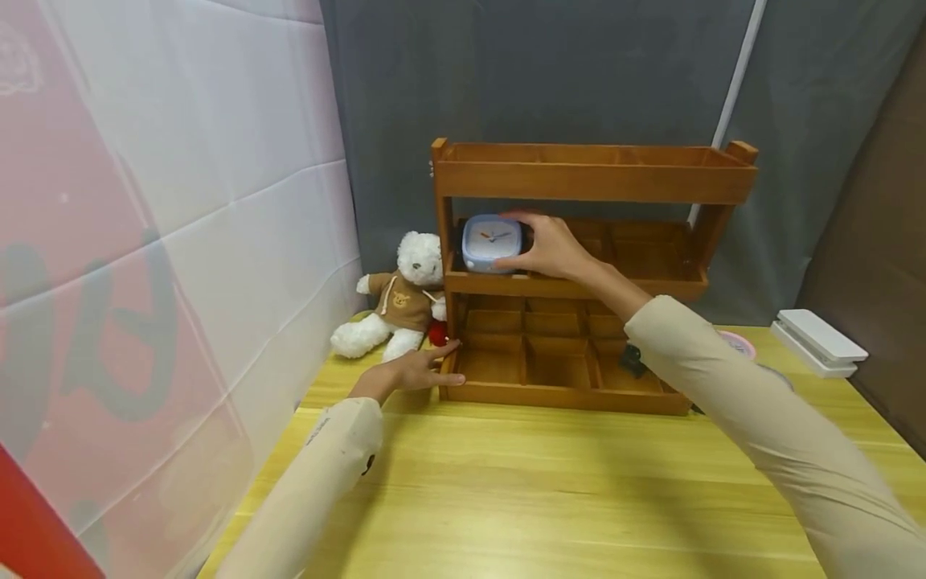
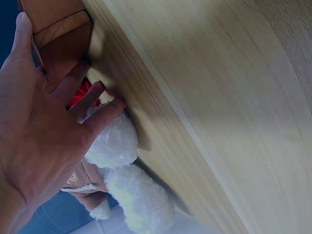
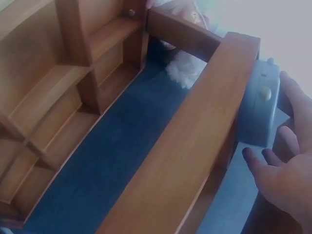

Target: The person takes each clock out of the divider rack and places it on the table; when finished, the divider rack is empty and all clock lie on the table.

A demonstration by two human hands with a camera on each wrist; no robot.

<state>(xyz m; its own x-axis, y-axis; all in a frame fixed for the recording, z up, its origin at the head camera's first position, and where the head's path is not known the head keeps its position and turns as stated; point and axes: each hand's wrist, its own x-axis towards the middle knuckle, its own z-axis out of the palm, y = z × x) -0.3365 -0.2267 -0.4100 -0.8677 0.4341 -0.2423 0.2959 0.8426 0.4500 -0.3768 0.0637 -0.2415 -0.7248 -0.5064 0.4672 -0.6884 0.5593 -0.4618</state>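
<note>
A light blue alarm clock [image 1: 492, 243] with a white face stands in the left end of the middle tier of a brown wooden shelf [image 1: 593, 183]. My right hand [image 1: 553, 248] grips the clock by its right side, one finger at the top and the thumb low at the front. In the right wrist view, the clock's back [image 3: 256, 105] shows a knob. My left hand [image 1: 415, 370] rests against the shelf's lower left corner, fingers spread and fairly straight. In the left wrist view, its fingers [image 2: 100, 117] lie close to a white teddy bear [image 2: 114, 144].
The teddy bear in a brown hoodie [image 1: 401, 299] sits left of the shelf, with a red thing [image 1: 437, 333] beside it. A small dark object [image 1: 633, 360] lies in a lower compartment. To the right are a pink round item [image 1: 738, 344] and a white box-like object [image 1: 821, 342].
</note>
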